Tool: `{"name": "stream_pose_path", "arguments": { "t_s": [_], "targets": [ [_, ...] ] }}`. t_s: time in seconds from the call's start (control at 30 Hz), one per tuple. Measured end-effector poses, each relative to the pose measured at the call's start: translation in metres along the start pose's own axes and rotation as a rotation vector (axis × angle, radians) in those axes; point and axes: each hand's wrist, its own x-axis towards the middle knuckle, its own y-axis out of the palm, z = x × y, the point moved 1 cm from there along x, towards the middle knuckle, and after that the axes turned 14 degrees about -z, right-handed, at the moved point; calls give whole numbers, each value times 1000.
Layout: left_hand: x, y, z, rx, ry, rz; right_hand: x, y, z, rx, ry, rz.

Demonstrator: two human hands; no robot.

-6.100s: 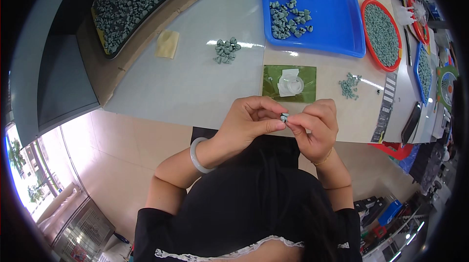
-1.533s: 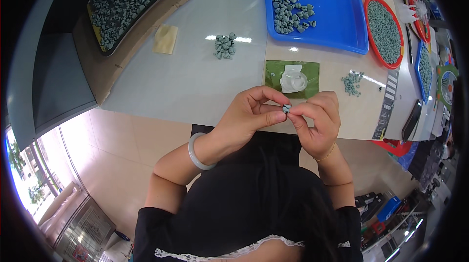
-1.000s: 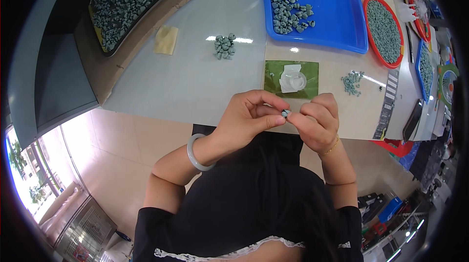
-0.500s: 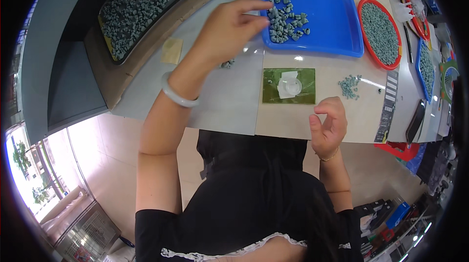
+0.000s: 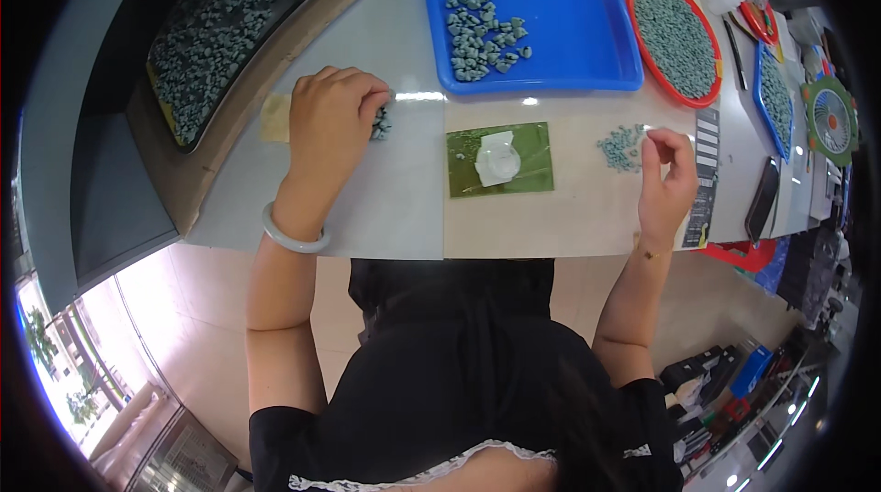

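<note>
My left hand is over the left part of the table, its fingers curled and thumb and fingertips drawn together. Right beside those fingertips lies a little heap of grey-green stone pieces, partly covered by the hand. At the right, my right hand is bent into a pinch at the edge of a scattered pile of smaller green bits. Whatever either pinch contains is too small or hidden. Between the hands, a green mat carries a white paper piece with a clear round dish.
A blue tray with chunky stones at its left stands beyond the mat. Right of it is a red round tray of small green stones. A dark tray of stones sits far left. A black case lies at right.
My left hand has come back from the blue tray to the little heap at left. My right hand has moved forward and right to the small green bits. The whole view has shifted slightly.
</note>
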Motion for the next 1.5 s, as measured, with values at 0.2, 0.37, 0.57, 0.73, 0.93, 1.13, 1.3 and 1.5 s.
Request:
{"name": "stream_pose_path", "arguments": {
  "t_s": [0.2,0.37,0.57,0.73,0.93,1.13,1.3,1.5],
  "targets": [
    [-22,-11,-20,-92,245,-45,26,4,-1,-469,-296,221],
    [-53,-13,-22,-92,346,131,30,16,6,-625,-361,344],
    [-68,-13,-21,-132,22,-41,25,32,5,-588,-398,331],
    [-77,-10,-15,-367,-95,-148,1,39,36,-324,-298,330],
    [-83,-12,-47,-1068,-541,204,-63,61,79,89,-331,535],
    [-83,-5,-48,-1375,-783,393,-81,70,81,154,-313,390],
    [-89,-3,-46,-1443,-829,419,-78,70,75,270,-256,535],
    [-91,-3,-43,-1373,-751,463,-73,68,71,296,-210,623]
  ]
}}
